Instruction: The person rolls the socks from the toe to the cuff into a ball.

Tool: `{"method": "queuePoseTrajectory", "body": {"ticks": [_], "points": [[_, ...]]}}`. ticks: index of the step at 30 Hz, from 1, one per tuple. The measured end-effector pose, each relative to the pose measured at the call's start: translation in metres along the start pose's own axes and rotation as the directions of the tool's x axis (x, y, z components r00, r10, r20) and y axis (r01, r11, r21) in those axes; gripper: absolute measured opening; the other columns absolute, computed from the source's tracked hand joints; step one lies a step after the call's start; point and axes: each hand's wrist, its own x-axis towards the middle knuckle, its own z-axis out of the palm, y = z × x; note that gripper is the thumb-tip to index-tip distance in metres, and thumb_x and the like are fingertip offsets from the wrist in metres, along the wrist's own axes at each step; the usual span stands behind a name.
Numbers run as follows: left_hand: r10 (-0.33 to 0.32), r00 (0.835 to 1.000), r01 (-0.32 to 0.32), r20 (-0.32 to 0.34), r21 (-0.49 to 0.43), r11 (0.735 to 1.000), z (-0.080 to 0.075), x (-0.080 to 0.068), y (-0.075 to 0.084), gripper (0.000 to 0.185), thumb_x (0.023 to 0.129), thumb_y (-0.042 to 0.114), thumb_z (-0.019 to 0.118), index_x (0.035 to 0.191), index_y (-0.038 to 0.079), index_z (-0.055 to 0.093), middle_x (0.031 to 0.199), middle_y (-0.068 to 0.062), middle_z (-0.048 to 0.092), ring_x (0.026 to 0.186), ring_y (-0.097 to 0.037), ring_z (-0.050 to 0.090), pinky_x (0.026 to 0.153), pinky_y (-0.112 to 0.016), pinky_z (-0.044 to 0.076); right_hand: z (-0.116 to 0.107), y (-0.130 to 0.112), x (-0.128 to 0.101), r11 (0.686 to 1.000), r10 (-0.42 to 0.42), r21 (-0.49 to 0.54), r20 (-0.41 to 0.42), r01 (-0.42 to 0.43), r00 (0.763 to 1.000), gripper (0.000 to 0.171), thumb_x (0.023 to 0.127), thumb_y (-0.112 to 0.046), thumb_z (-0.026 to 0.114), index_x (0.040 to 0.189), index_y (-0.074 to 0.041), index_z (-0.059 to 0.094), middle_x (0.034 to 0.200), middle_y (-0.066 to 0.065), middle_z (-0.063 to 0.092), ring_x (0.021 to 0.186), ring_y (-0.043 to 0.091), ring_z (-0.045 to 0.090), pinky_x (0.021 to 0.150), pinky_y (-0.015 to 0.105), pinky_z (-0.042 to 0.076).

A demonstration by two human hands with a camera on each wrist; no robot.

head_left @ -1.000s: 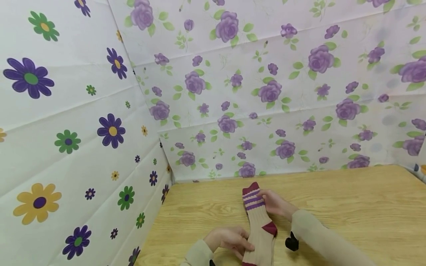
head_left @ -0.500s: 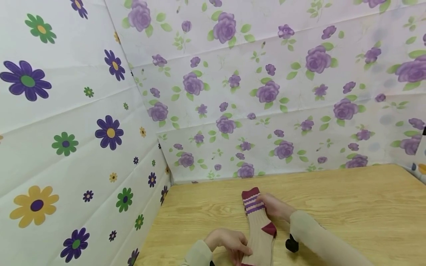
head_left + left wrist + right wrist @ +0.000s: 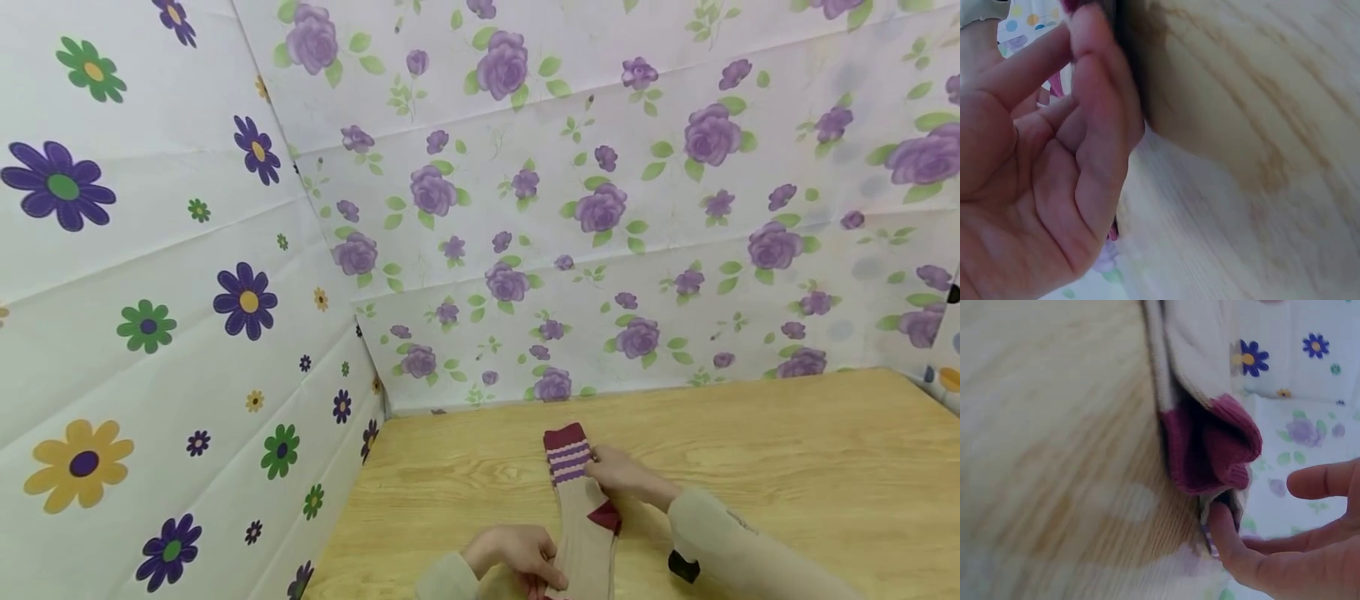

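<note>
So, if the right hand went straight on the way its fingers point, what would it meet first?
Most likely the purple-striped cuff of the beige sock: in the head view, the right hand is right at its edge, apparently touching, though exact contact is hard to judge.

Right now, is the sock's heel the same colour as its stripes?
No, the sock has a dark red heel but purple stripes.

Beyond the socks (image 3: 583,517), table (image 3: 780,450) room ends at floral cloth (image 3: 585,292).
</note>
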Motion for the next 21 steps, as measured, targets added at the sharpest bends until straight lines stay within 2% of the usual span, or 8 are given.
{"method": "queuePoseTrajectory", "body": {"ticks": [3, 6, 8, 11, 13, 15, 19, 21], "points": [[0.011, 0.995, -0.011, -0.095, 0.006, 1.0, 0.005, -0.001, 0.0, 0.035, 0.09, 0.014, 0.068, 0.062, -0.006, 0.061, 0.047, 0.007, 0.054, 0.043, -0.003, 0.049, 0.045, -0.014, 0.038, 0.001, -0.002, -0.012, 0.983, -0.136, -0.119, 0.029, 0.138, 0.99, 0.008, 0.087, -0.007, 0.053, 0.081, -0.002, 0.051, 0.065, -0.001, 0.04, 0.056, 0.012, 0.034, 0.052, 0.024, 0.029], [0.011, 0.979, -0.01, -0.202, 0.008, 1.0, 0.01, -0.001, 0.001, 0.035, 0.085, 0.013, 0.073, 0.061, -0.008, 0.062, 0.044, 0.006, 0.052, 0.041, -0.003, 0.046, 0.043, -0.015, 0.034, 0.003, -0.001, -0.021, 0.934, -0.257, -0.24, 0.057, 0.263, 0.965, 0.022, 0.084, -0.003, 0.054, 0.067, -0.008, 0.041, 0.061, -0.003, 0.036, 0.053, 0.009, 0.031, 0.051, 0.021, 0.027], [0.006, 0.966, -0.004, -0.258, 0.005, 1.0, 0.012, -0.001, 0.003, 0.034, 0.083, 0.013, 0.076, 0.061, -0.01, 0.062, 0.043, 0.006, 0.051, 0.041, -0.002, 0.045, 0.042, -0.016, 0.033, 0.004, 0.0, -0.025, 0.91, -0.275, -0.301, 0.076, 0.285, 0.958, 0.024, 0.084, -0.002, 0.055, 0.065, -0.008, 0.042, 0.063, -0.001, 0.038, 0.055, 0.011, 0.034, 0.051, 0.022, 0.029], [-0.017, 0.959, 0.011, -0.283, -0.025, 1.0, 0.015, 0.001, 0.005, 0.033, 0.083, 0.012, 0.076, 0.061, -0.009, 0.062, 0.044, 0.005, 0.051, 0.041, -0.003, 0.045, 0.042, -0.016, 0.034, 0.008, 0.001, -0.032, 0.895, -0.245, -0.36, 0.101, 0.265, 0.964, 0.017, 0.084, -0.004, 0.06, 0.07, -0.004, 0.05, 0.085, 0.014, 0.056, 0.071, 0.019, 0.05, 0.062, 0.032, 0.045], [-0.021, 0.957, 0.013, -0.289, -0.027, 1.0, 0.016, 0.003, 0.007, 0.033, 0.083, 0.012, 0.076, 0.06, -0.007, 0.061, 0.045, 0.005, 0.052, 0.041, -0.004, 0.046, 0.042, -0.016, 0.035, 0.01, 0.001, -0.038, 0.881, -0.229, -0.397, 0.115, 0.256, 0.967, 0.011, 0.083, -0.005, 0.062, 0.078, 0.001, 0.055, 0.106, 0.028, 0.056, 0.088, 0.029, 0.055, 0.074, 0.044, 0.049], [-0.021, 0.957, 0.014, -0.291, -0.027, 1.0, 0.017, 0.004, 0.008, 0.034, 0.082, 0.013, 0.076, 0.058, -0.002, 0.059, 0.046, 0.004, 0.052, 0.042, -0.005, 0.047, 0.042, -0.017, 0.035, 0.011, 0.002, -0.042, 0.861, -0.238, -0.428, 0.134, 0.273, 0.962, 0.017, 0.082, -0.005, 0.064, 0.091, 0.008, 0.058, 0.122, 0.038, 0.05, 0.105, 0.038, 0.055, 0.086, 0.054, 0.047], [-0.019, 0.951, 0.025, -0.308, 0.014, 1.0, 0.018, 0.003, 0.012, 0.034, 0.081, 0.015, 0.078, 0.056, 0.002, 0.058, 0.046, 0.004, 0.053, 0.043, -0.007, 0.046, 0.044, -0.018, 0.035, 0.01, 0.004, -0.049, 0.816, -0.251, -0.491, 0.177, 0.306, 0.952, 0.043, 0.086, -0.009, 0.064, 0.121, 0.014, 0.054, 0.129, 0.038, 0.047, 0.119, 0.047, 0.05, 0.095, 0.057, 0.044], [-0.014, 0.943, 0.039, -0.332, 0.068, 0.997, 0.017, 0.002, 0.013, 0.035, 0.081, 0.017, 0.078, 0.056, 0.003, 0.059, 0.046, 0.004, 0.052, 0.043, -0.006, 0.044, 0.045, -0.018, 0.033, 0.009, 0.004, -0.052, 0.794, -0.276, -0.508, 0.191, 0.335, 0.942, 0.046, 0.086, -0.01, 0.064, 0.124, 0.012, 0.052, 0.126, 0.035, 0.05, 0.115, 0.044, 0.052, 0.092, 0.056, 0.046]]}}
